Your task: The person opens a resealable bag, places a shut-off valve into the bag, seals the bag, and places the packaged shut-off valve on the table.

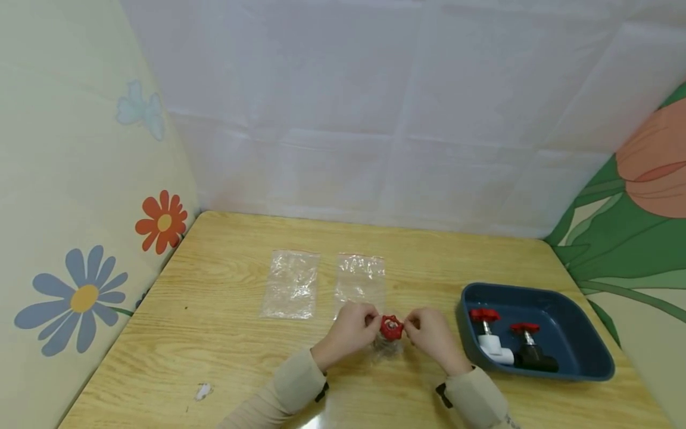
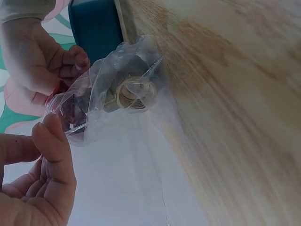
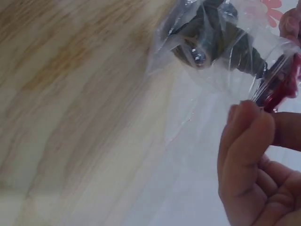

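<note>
A brass-coloured valve with a red handwheel stands inside a clear plastic bag at the table's front middle. In the left wrist view its threaded brass opening shows through the film. My left hand pinches the bag's edge between thumb and index finger, just left of the wheel. On the opposite side, my right hand pinches the other edge, its fingertips close by the wheel's rim. The wheel sits at the bag's mouth, between both hands; the valve body hangs lower in the film.
Two flat clear zip bags, a left one and a right one, lie beyond the hands. A blue tray at right holds a white valve and a black valve, both red-wheeled. White cloth hangs behind the wooden table.
</note>
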A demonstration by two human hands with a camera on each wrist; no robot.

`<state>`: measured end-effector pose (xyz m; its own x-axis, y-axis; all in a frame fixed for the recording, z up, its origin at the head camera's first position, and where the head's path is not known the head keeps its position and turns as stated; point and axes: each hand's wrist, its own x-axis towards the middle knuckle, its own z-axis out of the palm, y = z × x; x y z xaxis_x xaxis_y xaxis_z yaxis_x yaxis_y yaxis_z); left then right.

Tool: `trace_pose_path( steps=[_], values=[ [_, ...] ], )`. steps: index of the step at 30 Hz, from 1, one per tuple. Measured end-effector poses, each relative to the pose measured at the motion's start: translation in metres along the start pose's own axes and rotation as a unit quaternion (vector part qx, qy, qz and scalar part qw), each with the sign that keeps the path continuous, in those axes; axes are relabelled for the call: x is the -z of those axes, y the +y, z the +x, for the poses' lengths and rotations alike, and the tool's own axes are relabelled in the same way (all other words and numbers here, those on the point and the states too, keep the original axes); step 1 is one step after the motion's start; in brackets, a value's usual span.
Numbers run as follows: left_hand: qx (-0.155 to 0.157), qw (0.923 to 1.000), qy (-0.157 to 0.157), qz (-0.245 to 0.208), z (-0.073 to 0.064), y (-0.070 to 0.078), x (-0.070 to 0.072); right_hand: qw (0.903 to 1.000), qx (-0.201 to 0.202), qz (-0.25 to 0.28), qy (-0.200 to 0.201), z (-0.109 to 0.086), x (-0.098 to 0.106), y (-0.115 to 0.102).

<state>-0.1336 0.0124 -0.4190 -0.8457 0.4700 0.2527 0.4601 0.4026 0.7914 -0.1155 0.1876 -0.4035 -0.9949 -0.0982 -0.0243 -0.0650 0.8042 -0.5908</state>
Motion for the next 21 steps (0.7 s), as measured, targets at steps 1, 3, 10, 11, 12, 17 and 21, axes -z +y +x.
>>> trace_pose_path(
  steps=[1,3,10,11,12,17,21],
  values=[
    [0.000,1.0000,0.001,0.000,0.000,0.000,0.000,1.0000,0.000,-0.002,0.003,0.000,0.000,0.000],
    [0.004,1.0000,0.001,-0.003,0.000,0.000,0.001,1.0000,0.001,-0.006,0.008,0.000,-0.001,-0.001],
    [0.024,0.9997,-0.001,-0.009,0.000,0.001,0.002,0.9998,-0.011,-0.011,-0.010,-0.003,0.003,-0.007],
    [0.026,0.9996,0.000,-0.007,0.000,0.001,0.002,0.9998,-0.013,-0.010,-0.014,-0.003,0.004,-0.007],
    [0.028,0.9996,0.001,-0.005,0.000,0.001,0.002,0.9997,-0.015,-0.009,-0.017,-0.002,0.005,-0.008],
    [0.037,0.9993,0.002,0.001,0.001,0.001,0.004,0.9998,0.000,0.001,-0.021,0.000,0.011,-0.009],
    [0.032,0.9994,0.003,0.010,0.002,0.000,0.005,0.9996,0.001,0.005,-0.026,0.002,0.014,-0.011]
  ],
)
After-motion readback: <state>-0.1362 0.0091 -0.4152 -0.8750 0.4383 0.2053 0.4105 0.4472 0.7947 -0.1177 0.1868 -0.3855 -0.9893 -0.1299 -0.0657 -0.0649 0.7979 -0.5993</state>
